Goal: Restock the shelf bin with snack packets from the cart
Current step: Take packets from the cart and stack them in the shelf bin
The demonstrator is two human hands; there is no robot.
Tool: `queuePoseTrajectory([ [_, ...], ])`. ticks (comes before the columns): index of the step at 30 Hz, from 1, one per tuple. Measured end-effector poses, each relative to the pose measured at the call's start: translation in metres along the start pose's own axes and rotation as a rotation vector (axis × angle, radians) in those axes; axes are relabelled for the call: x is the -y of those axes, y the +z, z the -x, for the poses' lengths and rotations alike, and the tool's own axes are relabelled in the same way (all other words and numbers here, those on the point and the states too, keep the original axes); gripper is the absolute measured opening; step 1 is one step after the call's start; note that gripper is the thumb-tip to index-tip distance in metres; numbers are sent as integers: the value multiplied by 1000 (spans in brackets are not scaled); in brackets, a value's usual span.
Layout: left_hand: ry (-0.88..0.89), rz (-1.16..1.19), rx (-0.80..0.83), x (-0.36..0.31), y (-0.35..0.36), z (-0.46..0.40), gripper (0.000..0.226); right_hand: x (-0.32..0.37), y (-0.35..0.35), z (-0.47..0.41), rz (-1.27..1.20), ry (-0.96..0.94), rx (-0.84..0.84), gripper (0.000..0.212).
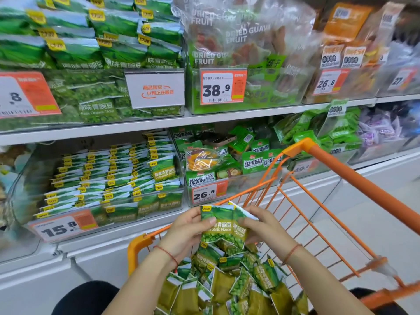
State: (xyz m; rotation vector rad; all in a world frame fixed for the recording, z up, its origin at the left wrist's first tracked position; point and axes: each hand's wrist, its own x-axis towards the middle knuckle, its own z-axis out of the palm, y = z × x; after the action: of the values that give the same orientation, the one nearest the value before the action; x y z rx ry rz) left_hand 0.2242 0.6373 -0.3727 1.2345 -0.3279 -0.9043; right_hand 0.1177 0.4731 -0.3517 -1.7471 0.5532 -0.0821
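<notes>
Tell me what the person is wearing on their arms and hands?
No gloves and no sleeves in view. The left hand and the right hand are bare. Each wrist has a thin red string bracelet: left bracelet, right bracelet.

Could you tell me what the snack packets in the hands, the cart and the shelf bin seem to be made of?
Snack packets: glossy printed plastic film, apparently; they crinkle and catch light, held by the left hand and right hand.
Cart: thin wire bars, probably metal, coated matte orange, with a smooth, likely plastic handle.
Shelf bin: clear rigid plastic, since packets show through its front wall.
</notes>
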Motion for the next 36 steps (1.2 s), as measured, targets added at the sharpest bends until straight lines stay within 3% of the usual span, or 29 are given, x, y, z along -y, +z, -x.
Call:
queuePoseTrajectory([
  [5, 109, -219, -86, 7, 5, 1, 19, -3, 4, 4, -210, 92, 52, 15],
  [8, 117, -369, -101, 12, 9, 0, 67, -4, 6, 5, -297, 169, 88, 19],
  [9, 111, -366, -89, 12, 11, 2, 73, -4, 7, 4, -307, 187, 92, 20],
  [11, 85, -325, -79, 13, 15, 4, 65, -3, 7, 4, -323, 197, 118, 30],
  [14, 80, -324, -89, 15, 21, 4, 49, -4, 6, 5, -364, 192, 191, 65],
  [15, 105, -342, -104, 15, 23, 4, 43, -4, 7, 8, -332, 182, 213, 68],
  [17, 152, -403, -127, 16, 25, 1, 32, -5, 11, 12, -223, 152, 221, 52],
  [22, 171, -534, -139, 17, 23, -1, 27, -7, -2, 3, -120, 133, 3, 42],
  [26, 363, -1088, -205, 21, 20, -11, 43, -10, -26, -5, -237, 201, -244, 54],
  [29, 593, -1280, -125, 30, 26, -16, 38, -20, -30, -10, -256, 271, -315, 61],
  [31, 514, -1388, -29, 42, 33, -18, 35, -22, -29, -11, -239, 268, -296, 46],
  [33, 215, -1558, 27, 56, 33, -27, 36, -23, -27, -11, -240, 272, -265, 28],
  [35, -48, -1787, 128, 67, 29, -38, 38, -25, -25, -12, -221, 291, -241, 30],
  [36, -99, -1840, 162, 72, 27, -41, 37, -26, -24, -13, -214, 309, -222, 36],
])
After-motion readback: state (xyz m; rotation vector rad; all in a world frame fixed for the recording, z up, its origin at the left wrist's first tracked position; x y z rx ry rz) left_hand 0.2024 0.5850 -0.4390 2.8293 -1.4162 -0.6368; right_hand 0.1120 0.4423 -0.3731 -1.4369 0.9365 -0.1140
